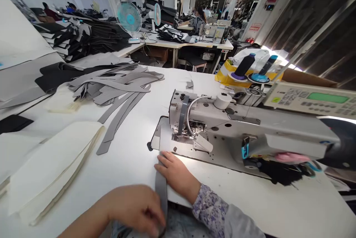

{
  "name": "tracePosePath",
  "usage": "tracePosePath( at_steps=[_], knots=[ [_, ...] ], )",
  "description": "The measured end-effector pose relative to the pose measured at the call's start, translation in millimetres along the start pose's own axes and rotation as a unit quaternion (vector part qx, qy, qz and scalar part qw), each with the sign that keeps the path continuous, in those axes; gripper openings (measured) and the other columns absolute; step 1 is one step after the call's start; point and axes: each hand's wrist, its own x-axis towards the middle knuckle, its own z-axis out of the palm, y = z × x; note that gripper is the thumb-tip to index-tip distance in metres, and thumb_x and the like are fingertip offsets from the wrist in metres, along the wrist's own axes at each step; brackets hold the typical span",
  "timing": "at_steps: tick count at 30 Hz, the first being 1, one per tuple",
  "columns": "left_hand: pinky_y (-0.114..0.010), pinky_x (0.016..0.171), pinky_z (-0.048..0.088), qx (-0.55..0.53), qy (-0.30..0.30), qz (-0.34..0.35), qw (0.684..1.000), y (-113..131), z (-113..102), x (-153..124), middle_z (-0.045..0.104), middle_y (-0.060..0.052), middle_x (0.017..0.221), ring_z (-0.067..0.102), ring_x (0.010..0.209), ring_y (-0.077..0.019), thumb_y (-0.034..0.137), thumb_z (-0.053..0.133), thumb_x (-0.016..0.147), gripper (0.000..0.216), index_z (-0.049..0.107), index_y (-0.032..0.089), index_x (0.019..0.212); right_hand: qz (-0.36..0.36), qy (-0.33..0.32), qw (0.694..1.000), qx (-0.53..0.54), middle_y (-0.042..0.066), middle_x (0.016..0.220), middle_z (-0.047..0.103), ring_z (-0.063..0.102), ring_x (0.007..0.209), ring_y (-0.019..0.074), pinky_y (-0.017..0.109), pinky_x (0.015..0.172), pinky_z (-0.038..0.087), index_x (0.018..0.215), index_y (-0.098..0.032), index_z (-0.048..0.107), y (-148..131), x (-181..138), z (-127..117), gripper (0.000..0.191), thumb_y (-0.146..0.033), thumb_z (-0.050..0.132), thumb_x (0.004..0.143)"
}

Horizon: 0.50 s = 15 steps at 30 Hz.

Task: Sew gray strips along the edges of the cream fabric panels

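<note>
A long grey fabric strip (161, 189) runs from the sewing machine (194, 113) toward the table's front edge. My right hand (176, 175) lies on the strip just in front of the machine's bed, its fingers stretched out and resting flat. Closer to me, my left hand (136, 208) is curled, with thumb and fingers together at the strip's lower end; motion blurs it somewhat. The needle area sits just beyond my right fingertips, partly hidden by the machine's head and a bendable metal lamp arm (190, 113).
To the left lie a pile of grey strips (111, 86) and cream padded pieces (55, 167). Thread cones (244, 65) and a control panel (311, 99) stand behind the machine. Scissors (245, 149) and black scraps (278, 171) rest at the machine's right. Fans (129, 19) stand farther off.
</note>
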Motion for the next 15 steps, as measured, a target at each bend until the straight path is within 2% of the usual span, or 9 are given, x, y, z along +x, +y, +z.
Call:
tracePosePath(
  at_steps=[1, 2, 3, 4, 5, 6, 8, 10, 15],
  knots=[
    [-0.025, 0.067, 0.048, 0.024, 0.068, -0.050, 0.996, -9, -2, 7, 0.068, 0.002, 0.080, 0.061, 0.072, -0.0149, 0.032, 0.042, 0.093, 0.027, 0.069, 0.027, 0.092, 0.012, -0.010, 1.000, 0.009, 0.008, 0.134, 0.056, 0.040, 0.133, 0.0254, 0.043, 0.113, 0.034, 0.123, -0.021, 0.062, -2, -5, -2, 0.031, -0.016, 0.054, 0.094],
    [-0.028, 0.069, 0.049, 0.074, 0.162, -0.114, 0.977, -21, -4, 17, 0.068, -0.001, 0.081, 0.061, 0.074, -0.0163, 0.031, 0.038, 0.094, 0.032, 0.068, 0.024, 0.089, 0.023, -0.022, 0.999, 0.021, 0.009, 0.136, 0.054, 0.039, 0.134, 0.0254, 0.042, 0.113, 0.033, 0.126, -0.021, 0.060, -5, -12, -4, 0.034, -0.017, 0.055, 0.093],
    [-0.031, 0.074, 0.049, 0.136, 0.260, -0.170, 0.941, -34, -5, 28, 0.068, -0.004, 0.087, 0.061, 0.080, -0.0187, 0.031, 0.036, 0.095, 0.034, 0.068, 0.022, 0.089, 0.033, -0.032, 0.998, 0.032, 0.009, 0.140, 0.051, 0.036, 0.136, 0.0258, 0.042, 0.114, 0.033, 0.129, -0.022, 0.059, -9, -20, -6, 0.037, -0.017, 0.056, 0.092],
    [-0.036, 0.082, 0.049, 0.195, 0.339, -0.201, 0.898, -48, -5, 40, 0.068, -0.007, 0.098, 0.061, 0.091, -0.0217, 0.031, 0.036, 0.095, 0.032, 0.067, 0.021, 0.096, 0.040, -0.042, 0.997, 0.042, 0.009, 0.143, 0.048, 0.034, 0.138, 0.0264, 0.042, 0.114, 0.033, 0.131, -0.024, 0.058, -14, -29, -7, 0.040, -0.017, 0.056, 0.091],
    [-0.040, 0.089, 0.048, 0.242, 0.393, -0.208, 0.863, -60, -4, 53, 0.065, -0.009, 0.111, 0.059, 0.102, -0.0244, 0.031, 0.039, 0.094, 0.031, 0.065, 0.020, 0.106, 0.049, -0.051, 0.996, 0.048, 0.008, 0.145, 0.046, 0.032, 0.139, 0.0270, 0.042, 0.113, 0.033, 0.132, -0.025, 0.057, -18, -37, -7, 0.042, -0.015, 0.056, 0.091],
    [-0.043, 0.096, 0.045, 0.274, 0.425, -0.197, 0.840, -69, -2, 65, 0.061, -0.011, 0.121, 0.055, 0.111, -0.0261, 0.030, 0.042, 0.093, 0.032, 0.061, 0.020, 0.116, 0.061, -0.060, 0.995, 0.052, 0.008, 0.146, 0.044, 0.031, 0.140, 0.0275, 0.042, 0.112, 0.034, 0.132, -0.026, 0.057, -23, -44, -7, 0.044, -0.013, 0.056, 0.090],
    [-0.044, 0.102, 0.042, 0.298, 0.443, -0.163, 0.830, -80, 2, 84, 0.056, -0.011, 0.129, 0.051, 0.119, -0.0261, 0.028, 0.045, 0.092, 0.036, 0.056, 0.021, 0.125, 0.087, -0.074, 0.992, 0.055, 0.009, 0.147, 0.044, 0.032, 0.140, 0.0281, 0.042, 0.111, 0.036, 0.133, -0.028, 0.057, -31, -54, -7, 0.046, -0.011, 0.055, 0.090],
    [-0.042, 0.103, 0.042, 0.295, 0.437, -0.143, 0.837, -81, 4, 95, 0.056, -0.010, 0.128, 0.051, 0.120, -0.0245, 0.024, 0.044, 0.091, 0.037, 0.055, 0.020, 0.126, 0.103, -0.086, 0.989, 0.058, 0.009, 0.148, 0.042, 0.032, 0.140, 0.0289, 0.042, 0.110, 0.037, 0.134, -0.027, 0.055, -35, -57, -6, 0.047, -0.012, 0.055, 0.090],
    [-0.040, 0.096, 0.046, 0.296, 0.423, -0.149, 0.843, -73, -3, 99, 0.060, -0.009, 0.115, 0.055, 0.106, -0.0233, 0.020, 0.047, 0.088, 0.039, 0.056, 0.021, 0.126, 0.073, -0.074, 0.993, 0.062, 0.012, 0.147, 0.043, 0.034, 0.138, 0.0316, 0.045, 0.109, 0.036, 0.136, -0.026, 0.053, -38, -56, -1, 0.045, -0.019, 0.054, 0.092]
  ],
)
